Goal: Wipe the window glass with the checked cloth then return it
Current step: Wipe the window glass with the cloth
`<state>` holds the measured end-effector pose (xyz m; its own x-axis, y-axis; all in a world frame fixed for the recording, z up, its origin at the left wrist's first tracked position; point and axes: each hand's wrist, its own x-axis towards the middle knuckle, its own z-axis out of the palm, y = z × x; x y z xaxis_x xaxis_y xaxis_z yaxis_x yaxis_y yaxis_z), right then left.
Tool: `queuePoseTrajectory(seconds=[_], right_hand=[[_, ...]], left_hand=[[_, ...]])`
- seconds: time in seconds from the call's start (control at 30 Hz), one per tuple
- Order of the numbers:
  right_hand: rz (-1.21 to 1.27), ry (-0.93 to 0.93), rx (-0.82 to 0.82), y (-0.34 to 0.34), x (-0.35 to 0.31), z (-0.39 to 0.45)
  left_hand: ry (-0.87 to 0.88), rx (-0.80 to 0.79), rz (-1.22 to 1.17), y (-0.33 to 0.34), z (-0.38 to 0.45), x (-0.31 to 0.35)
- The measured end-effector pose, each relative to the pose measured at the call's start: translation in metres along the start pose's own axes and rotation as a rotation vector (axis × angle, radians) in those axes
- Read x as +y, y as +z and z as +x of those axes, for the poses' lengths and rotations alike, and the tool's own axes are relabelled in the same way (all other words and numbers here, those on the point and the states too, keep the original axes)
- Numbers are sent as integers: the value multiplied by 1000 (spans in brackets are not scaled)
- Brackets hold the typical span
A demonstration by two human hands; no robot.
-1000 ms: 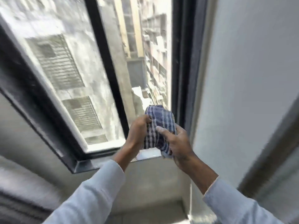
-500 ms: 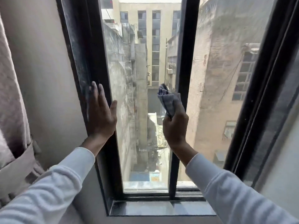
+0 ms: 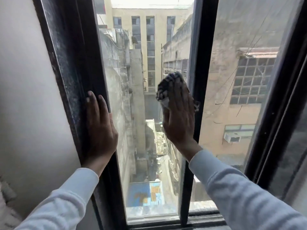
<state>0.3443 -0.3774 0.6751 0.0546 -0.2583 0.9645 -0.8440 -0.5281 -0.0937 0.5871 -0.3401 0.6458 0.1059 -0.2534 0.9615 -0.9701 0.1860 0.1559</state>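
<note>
We're pressing checked cloth (image 3: 167, 85) to window glass (image 3: 141, 80), right hand (image 3: 179, 120) flat-fingered; left hand (image 3: 99, 130) bracing frame (image 3: 71, 63), empty. Unpinched cloth likely slipping.

Blue-and-white checked cloth (image 3: 167, 87), black window frame (image 3: 74, 67), white sleeves (image 3: 240, 193).

Just the one head-worn wide-angle cam here, sitting right up close to the window glass (image 3: 132, 146), facing straight out through it and tilted down a bit.
</note>
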Motion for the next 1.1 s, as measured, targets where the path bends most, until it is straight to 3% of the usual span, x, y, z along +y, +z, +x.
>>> queuePoseTrajectory(seconds=[0.07, 0.13, 0.2, 0.3, 0.37, 0.47, 0.5, 0.53, 0.63, 0.7, 0.73, 0.8, 0.9, 1.0, 1.07, 1.1], right_hand=[[-11, -51, -91, -3, -11, -38], [-13, -369, -200, 4, -21, -35], [-34, -501, -128, 13, -18, 9], [-5, -96, 44, 11, 1, 34], [0, 41, -9, 5, -8, -21], [-28, -411, -219, 9, -26, -58], [-57, -524, -222, 10, -25, -38], [-72, -525, -180, 14, -21, -17], [-36, -82, -3, 15, 1, 3], [-28, 158, -37, 7, -3, -46], [-9, 149, -130, 6, -13, -76], [1, -52, -289, 12, -33, -108], [-30, -337, -217, 24, -26, -52], [-8, -103, -41, 21, 2, -10], [40, 134, -59, 14, -12, -37], [65, 106, -112, 13, -28, -61]], left_hand=[[-1, 2, -6, -1, 3, 5], [-21, 8, 2, -3, 5, 10], [-29, 26, 0, -3, 3, 13], [-43, 44, -37, -3, 4, 13], [-42, 47, -46, -4, 5, 14], [-53, 45, -33, -6, 8, 18], [-59, 40, -35, -7, 7, 18], [-56, 39, -36, -7, 7, 17], [-44, 22, -46, -8, 4, 13], [-50, 18, -69, -10, 2, 14], [-52, 13, -76, -12, 2, 15], [-61, -2, -100, -13, 2, 15], [-65, 7, -106, -15, 2, 15], [-69, 6, -115, -13, 1, 15], [-72, -7, -132, -14, 2, 14], [-71, -7, -134, -14, 2, 14]])
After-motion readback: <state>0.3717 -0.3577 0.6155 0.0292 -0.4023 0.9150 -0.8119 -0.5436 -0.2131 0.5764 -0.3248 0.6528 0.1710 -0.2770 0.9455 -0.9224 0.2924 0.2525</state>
